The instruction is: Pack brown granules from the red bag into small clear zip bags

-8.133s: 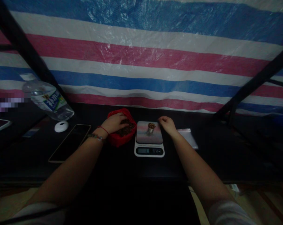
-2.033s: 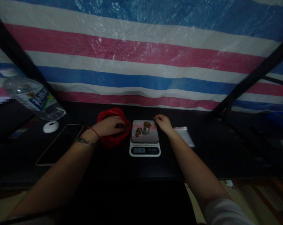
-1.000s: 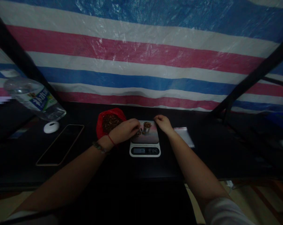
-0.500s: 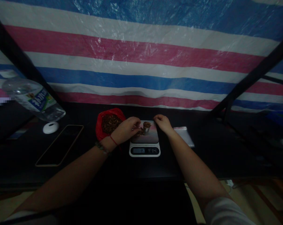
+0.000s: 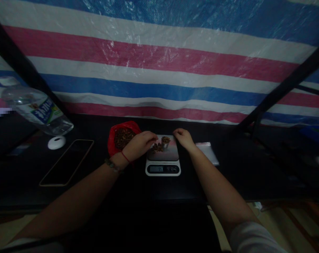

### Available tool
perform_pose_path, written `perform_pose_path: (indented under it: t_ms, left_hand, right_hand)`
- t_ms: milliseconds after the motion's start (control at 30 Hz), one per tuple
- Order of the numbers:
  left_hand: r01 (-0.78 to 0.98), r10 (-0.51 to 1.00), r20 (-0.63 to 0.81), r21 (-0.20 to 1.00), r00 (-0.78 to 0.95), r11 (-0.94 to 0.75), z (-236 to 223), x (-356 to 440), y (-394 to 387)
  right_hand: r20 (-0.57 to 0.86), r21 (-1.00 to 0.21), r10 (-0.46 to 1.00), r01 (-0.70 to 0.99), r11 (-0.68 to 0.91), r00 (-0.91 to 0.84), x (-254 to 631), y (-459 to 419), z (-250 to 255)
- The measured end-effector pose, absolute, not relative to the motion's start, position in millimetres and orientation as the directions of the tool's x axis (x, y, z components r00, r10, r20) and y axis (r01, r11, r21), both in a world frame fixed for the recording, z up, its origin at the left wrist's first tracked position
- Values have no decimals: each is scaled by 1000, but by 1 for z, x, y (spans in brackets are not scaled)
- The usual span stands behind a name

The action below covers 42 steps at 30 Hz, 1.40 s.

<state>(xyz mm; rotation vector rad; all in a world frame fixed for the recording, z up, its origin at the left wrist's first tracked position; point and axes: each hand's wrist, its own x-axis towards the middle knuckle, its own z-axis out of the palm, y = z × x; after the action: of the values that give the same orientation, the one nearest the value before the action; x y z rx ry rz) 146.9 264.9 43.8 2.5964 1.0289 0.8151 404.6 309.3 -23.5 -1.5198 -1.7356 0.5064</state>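
A white kitchen scale [image 5: 163,169] stands on the dark table. On its plate sit a small metal cup [image 5: 165,141] heaped with brown pieces and a little pile of loose brown pieces [image 5: 157,147]. My left hand [image 5: 139,144] reaches over the plate's left edge, fingers curled and pinched together near the loose pieces; what they hold is too small to make out. My right hand [image 5: 184,137] rests at the plate's back right corner, fingers curled. A red bag [image 5: 120,137] full of brown pieces lies open just left of the scale.
A dark phone [image 5: 67,162], a small white round object [image 5: 56,142] and a tilted clear water bottle [image 5: 38,110] lie to the left. Small clear plastic bags [image 5: 207,151] sit right of the scale. A striped tarp [image 5: 159,63] hangs behind, crossed by black frame bars.
My left hand came out of the red bag and moved right onto the scale plate, where loose pieces have appeared beside the cup. My right hand stayed put.
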Motion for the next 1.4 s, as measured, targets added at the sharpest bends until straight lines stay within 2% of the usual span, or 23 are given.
perform_pose_path:
  t_ms: [233,433,633,900,1133,1233,1400]
  left_hand:
    - [569,744,401,480,534,-667,38,155,263]
    - [539,734,436,500,520,-678,28,160,268]
    - [503,741,408,551,534,-666,25,163,269]
    - [635,785,444,469,432,-614,36,145,277]
    - [604,682,340,317,647,-731,44,136,275]
    - [541,621,287,313,729,-780,43,140,271]
    - [545,624,275,314,731,-777,40,142,270]
  right_hand:
    - [270,-731,963,652,201,6,405,310,-24]
    - [267,-726,964,658,200,2,405,311,-26]
    - [285,-723,959,655,222,-11,405,311,-26]
    - [275,-730,961,649,214,-7,404,310,-24]
    - [286,-715,958,664,220,-11,404,307,-21]
    - [282,-711,959,669,217,-12,404,306,-19]
    - [276,-716,961,665,213,-11,404,308,-21]
